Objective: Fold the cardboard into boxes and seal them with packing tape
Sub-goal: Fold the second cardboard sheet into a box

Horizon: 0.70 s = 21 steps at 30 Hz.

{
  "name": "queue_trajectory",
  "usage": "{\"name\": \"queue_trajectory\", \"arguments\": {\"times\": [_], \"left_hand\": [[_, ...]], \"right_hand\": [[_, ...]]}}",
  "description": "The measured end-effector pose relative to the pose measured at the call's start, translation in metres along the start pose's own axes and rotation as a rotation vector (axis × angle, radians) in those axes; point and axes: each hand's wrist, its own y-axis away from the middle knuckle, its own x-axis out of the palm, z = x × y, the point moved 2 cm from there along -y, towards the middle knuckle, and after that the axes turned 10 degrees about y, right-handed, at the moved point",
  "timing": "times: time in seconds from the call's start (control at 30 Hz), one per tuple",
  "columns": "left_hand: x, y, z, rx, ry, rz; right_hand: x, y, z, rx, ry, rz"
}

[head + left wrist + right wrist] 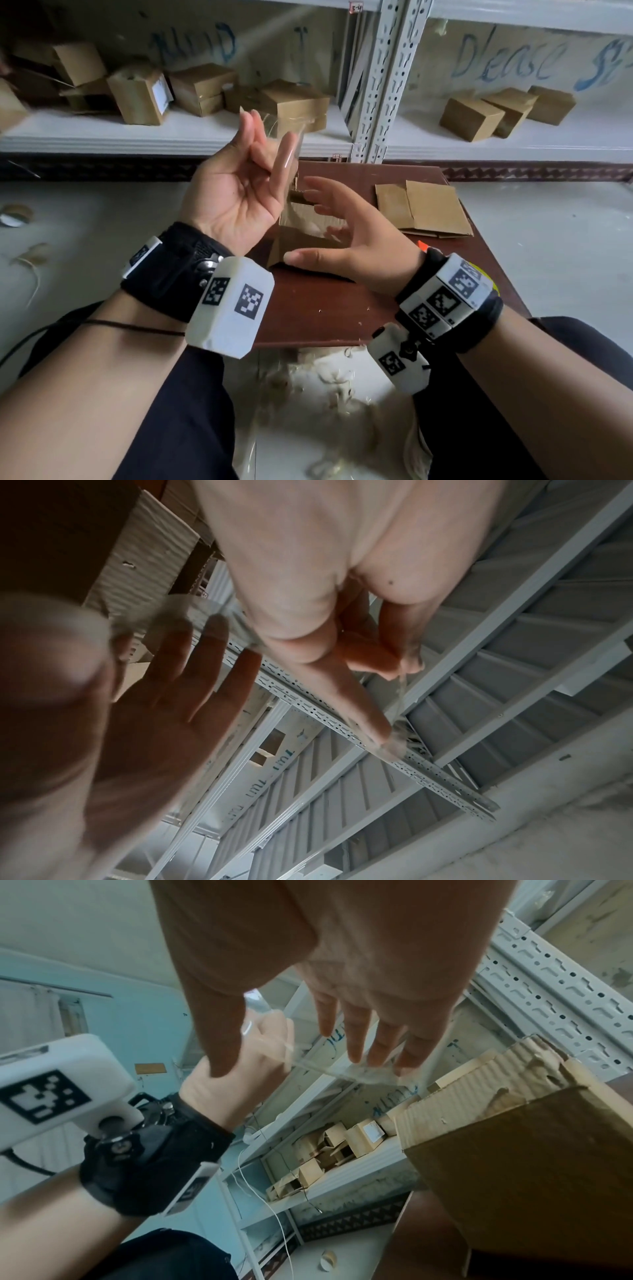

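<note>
Centre of the head view: a small folded box (308, 236) sits on the brown table (325, 308), partly hidden behind both hands. Its top flaps look ragged, w/ clear film over them.

Left hand (236, 185) is raised palm-up, above and to the frame-left of the box. Its fingers are curled and the thumb stands up. A clear tape strip (294, 161) clings to the fingertips and runs down toward the box top. In the left wrist view the strip (400, 696) trails off the fingers.

Right hand (346, 240) is lower and nearer the box, fingers spread and fairly straight, gripping nothing. The thumb lies along the box's near bottom edge, approx touching, and the fingertips reach over the top. In the right wrist view those fingertips meet the strip's low end (369, 1073).

The strip's long axis runs from upper left down to the box top. So the right hand is better placed to press it down; the left only needs to lower.

Flat cardboard (421, 209) lies to the right on the table.
</note>
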Motion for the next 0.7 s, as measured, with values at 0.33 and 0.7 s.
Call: {"name": "queue_trajectory", "arguments": {"times": [0.33,0.7], "left_hand": [[0.002,-0.004,-0.003,-0.055,-0.03,0.029],[0.003,0.004,-0.025,0.116,-0.036,0.054]], "right_hand": [[0.009,-0.016,-0.007,0.003,-0.121,0.086],[-0.021,-0.015,-0.038,0.101,0.111,-0.05]]}}
